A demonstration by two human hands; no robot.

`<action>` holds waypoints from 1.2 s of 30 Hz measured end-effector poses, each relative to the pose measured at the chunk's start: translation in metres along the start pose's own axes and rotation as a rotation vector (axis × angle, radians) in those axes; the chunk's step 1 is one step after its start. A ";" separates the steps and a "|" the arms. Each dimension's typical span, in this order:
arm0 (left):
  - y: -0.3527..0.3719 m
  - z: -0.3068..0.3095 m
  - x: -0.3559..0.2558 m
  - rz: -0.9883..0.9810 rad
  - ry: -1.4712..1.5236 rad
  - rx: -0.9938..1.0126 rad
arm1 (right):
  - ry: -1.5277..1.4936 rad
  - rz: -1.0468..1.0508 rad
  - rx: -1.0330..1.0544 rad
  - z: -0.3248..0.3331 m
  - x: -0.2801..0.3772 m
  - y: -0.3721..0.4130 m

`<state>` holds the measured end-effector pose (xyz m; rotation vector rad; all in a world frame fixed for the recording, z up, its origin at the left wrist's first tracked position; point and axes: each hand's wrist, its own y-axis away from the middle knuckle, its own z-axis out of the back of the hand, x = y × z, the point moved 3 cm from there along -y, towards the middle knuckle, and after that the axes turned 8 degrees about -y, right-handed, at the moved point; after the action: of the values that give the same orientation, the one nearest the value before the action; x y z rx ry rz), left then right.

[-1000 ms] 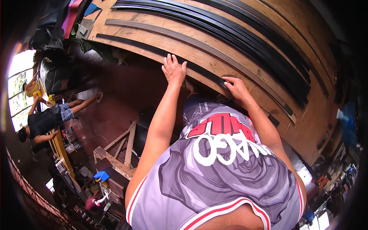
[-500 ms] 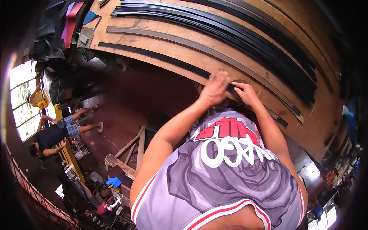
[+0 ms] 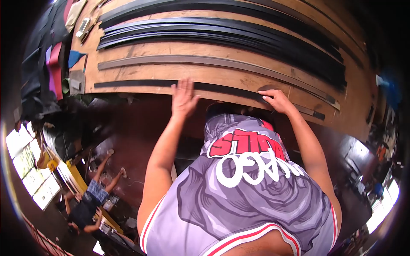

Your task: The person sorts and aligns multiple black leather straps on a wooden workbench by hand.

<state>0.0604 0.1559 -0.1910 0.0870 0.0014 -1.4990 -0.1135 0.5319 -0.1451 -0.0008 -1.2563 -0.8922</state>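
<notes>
A long thin black strip (image 3: 141, 83) lies along the near edge of the wooden table (image 3: 239, 76), curved by the lens. My left hand (image 3: 184, 99) rests flat across this strip, fingers stretched out and together, thumb apart. Farther right, my right hand (image 3: 277, 101) has its index finger and thumb at the strip's two edges, gripping it against the tabletop; the other fingers are curled and partly hidden. Just beyond both hands runs a grey-brown strip (image 3: 183, 59), parallel to the black one.
Bundles of black strips (image 3: 230, 36) cover the table farther back. At the left end are a blue scrap (image 3: 76, 58), a grey block (image 3: 77, 80) and rolled coloured sheets (image 3: 54, 68). Another person (image 3: 87, 209) is beside a yellow beam at lower left.
My left hand has slid left along the black strip, away from my right hand, which stays near the same spot. The view has turned, and the strip lies straighter along the edge.
</notes>
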 end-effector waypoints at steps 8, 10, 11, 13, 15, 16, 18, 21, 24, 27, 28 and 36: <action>-0.041 0.041 -0.079 -0.289 0.411 -0.280 | -0.077 -0.095 -0.024 -0.004 -0.003 0.000; -0.058 0.034 -0.131 -0.438 0.450 -0.206 | -0.081 -0.134 -0.026 -0.005 -0.002 0.001; -0.066 0.032 -0.150 -0.462 0.478 -0.162 | -0.063 -0.150 -0.025 -0.004 0.001 0.001; -0.078 0.024 -0.171 -0.525 0.480 -0.126 | -0.054 -0.146 -0.032 -0.005 0.001 -0.001; -0.084 0.020 -0.178 -0.556 0.482 -0.115 | -0.077 -0.108 -0.055 -0.007 -0.004 -0.001; -0.084 0.018 -0.177 -0.556 0.486 -0.121 | -0.084 -0.101 -0.062 -0.008 -0.007 0.000; -0.083 0.016 -0.177 -0.550 0.499 -0.140 | -0.100 -0.085 -0.077 -0.009 -0.005 0.000; -0.079 0.015 -0.174 -0.537 0.527 -0.191 | -0.129 -0.114 -0.086 -0.010 -0.002 -0.001; -0.079 0.018 -0.175 -0.530 0.535 -0.187 | -0.212 -0.104 -0.035 -0.013 -0.003 -0.003; -0.080 0.022 -0.175 -0.534 0.538 -0.176 | -0.353 -0.095 -0.001 -0.015 -0.005 -0.005; -0.080 0.022 -0.174 -0.534 0.536 -0.168 | -0.356 -0.090 0.004 -0.014 -0.005 -0.007; -0.082 0.020 -0.172 -0.542 0.573 -0.157 | 0.007 -0.003 -0.184 -0.016 -0.001 -0.004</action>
<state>-0.0346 0.3207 -0.1666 0.4123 0.6465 -1.9583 -0.1029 0.5224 -0.1535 -0.1422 -1.1640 -1.0070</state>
